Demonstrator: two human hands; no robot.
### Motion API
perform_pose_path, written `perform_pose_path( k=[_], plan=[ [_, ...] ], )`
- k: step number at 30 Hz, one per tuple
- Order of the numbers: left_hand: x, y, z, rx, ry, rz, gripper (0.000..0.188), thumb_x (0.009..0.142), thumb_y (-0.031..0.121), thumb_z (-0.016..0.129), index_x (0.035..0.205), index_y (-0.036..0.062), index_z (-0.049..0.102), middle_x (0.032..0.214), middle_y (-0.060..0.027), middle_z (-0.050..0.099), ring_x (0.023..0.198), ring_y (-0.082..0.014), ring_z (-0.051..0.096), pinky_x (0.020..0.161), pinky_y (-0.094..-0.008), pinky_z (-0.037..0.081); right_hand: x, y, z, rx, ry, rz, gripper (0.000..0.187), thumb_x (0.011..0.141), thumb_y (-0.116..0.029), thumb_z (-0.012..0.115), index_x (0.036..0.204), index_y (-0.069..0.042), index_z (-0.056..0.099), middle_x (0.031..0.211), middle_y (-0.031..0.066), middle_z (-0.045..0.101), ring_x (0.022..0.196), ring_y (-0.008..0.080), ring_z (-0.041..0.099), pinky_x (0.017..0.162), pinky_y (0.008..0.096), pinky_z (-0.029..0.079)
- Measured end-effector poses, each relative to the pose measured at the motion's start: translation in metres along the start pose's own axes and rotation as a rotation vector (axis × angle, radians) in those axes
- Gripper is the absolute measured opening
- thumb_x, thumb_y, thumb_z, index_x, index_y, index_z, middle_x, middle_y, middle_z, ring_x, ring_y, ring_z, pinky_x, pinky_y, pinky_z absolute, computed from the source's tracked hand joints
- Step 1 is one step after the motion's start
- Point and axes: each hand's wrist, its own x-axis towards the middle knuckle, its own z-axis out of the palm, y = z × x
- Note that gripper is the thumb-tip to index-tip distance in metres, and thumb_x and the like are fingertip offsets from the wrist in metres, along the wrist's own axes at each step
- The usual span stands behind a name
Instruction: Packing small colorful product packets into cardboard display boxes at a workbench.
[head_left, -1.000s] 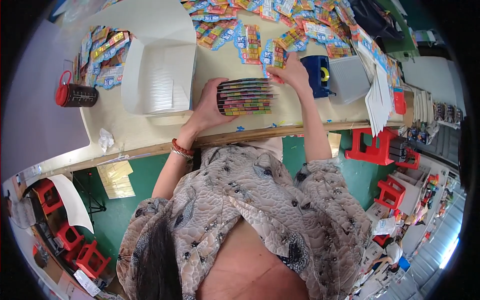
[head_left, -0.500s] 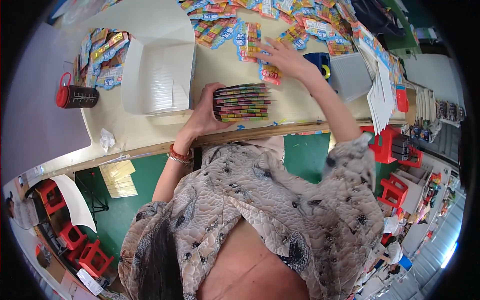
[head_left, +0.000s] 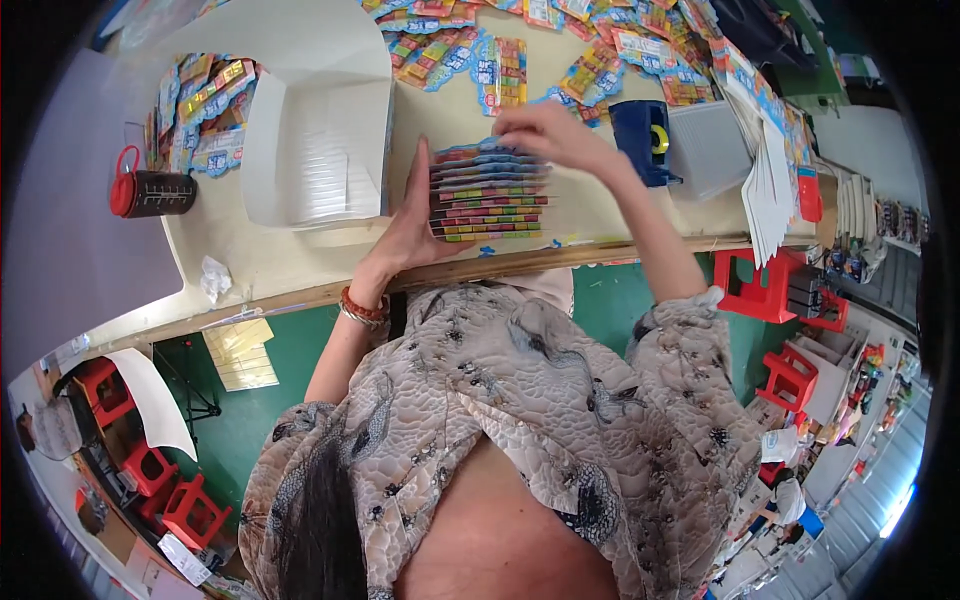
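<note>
A row of colourful flat packets [head_left: 490, 205] stands on edge, packed together, near the table's front edge. My left hand [head_left: 405, 225] grips its left end, with the thumb at the near side and the fingers reaching up the far side. At the far end of the row, my right hand [head_left: 545, 135] has its fingers closed on a packet [head_left: 488, 146] with a blue edge. The fingertips are partly hidden and slightly blurred. Just left of my left hand lies an open white box [head_left: 318, 160].
Loose packets [head_left: 440, 55] spread over the far table, and a pile [head_left: 212, 120] lies at the left. A blue tape dispenser [head_left: 640, 145] stands beside a clear plastic tray [head_left: 705, 145]. A dark cup with a red lid [head_left: 150, 192] and crumpled tissue [head_left: 214, 278] are at the left.
My right hand has come back from the loose packets to the far end of the row, bringing a packet. My left hand keeps its hold, its fingers now straighter.
</note>
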Motion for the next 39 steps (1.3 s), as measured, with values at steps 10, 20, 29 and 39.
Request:
perform_pose_path(
  k=[10, 20, 29, 39],
  plan=[
    [0.004, -0.002, 0.006, -0.177, -0.023, -0.103, 0.137, 0.063, 0.016, 0.086, 0.145, 0.0055, -0.023, 0.148, -0.0216, 0.018, 0.136, -0.0322, 0.028, 0.111, -0.038, 0.029, -0.069, -0.007, 0.096, 0.759, 0.555, 0.155, 0.085, 0.091, -0.072, 0.015, 0.15, -0.01, 0.021, 0.152, 0.0111, 0.028, 0.142, 0.025, 0.02, 0.116, 0.0392, 0.012],
    [0.025, 0.005, -0.008, -0.238, -0.094, -0.055, 0.135, 0.067, 0.012, 0.085, 0.146, 0.0151, -0.024, 0.15, -0.0174, 0.021, 0.135, -0.0271, 0.032, 0.109, -0.0364, 0.034, -0.064, -0.028, 0.098, 0.922, 0.757, 0.097, 0.092, 0.09, -0.072, 0.017, 0.151, -0.004, 0.009, 0.157, 0.0124, 0.011, 0.144, 0.0254, 0.014, 0.116, 0.0384, 0.013],
    [0.023, -0.012, 0.001, -0.123, -0.143, -0.15, 0.133, 0.068, 0.01, 0.084, 0.147, 0.0145, -0.023, 0.151, -0.0171, 0.022, 0.136, -0.0273, 0.032, 0.111, -0.0362, 0.031, -0.076, 0.003, 0.102, 0.978, 0.76, 0.155, 0.076, 0.096, -0.058, 0.035, 0.15, -0.008, 0.017, 0.151, 0.0162, 0.027, 0.137, 0.0248, 0.031, 0.113, 0.0375, 0.024],
    [0.023, -0.013, 0.002, -0.188, -0.101, -0.121, 0.136, 0.063, 0.024, 0.087, 0.148, 0.0087, -0.019, 0.151, -0.0206, 0.021, 0.139, -0.0333, 0.023, 0.114, -0.0424, 0.02, -0.09, 0.031, 0.074, 1.031, 0.539, 0.233, 0.059, 0.093, -0.03, 0.06, 0.14, -0.001, 0.039, 0.131, 0.0114, 0.054, 0.121, 0.0169, 0.05, 0.105, 0.0295, 0.036]
  ],
)
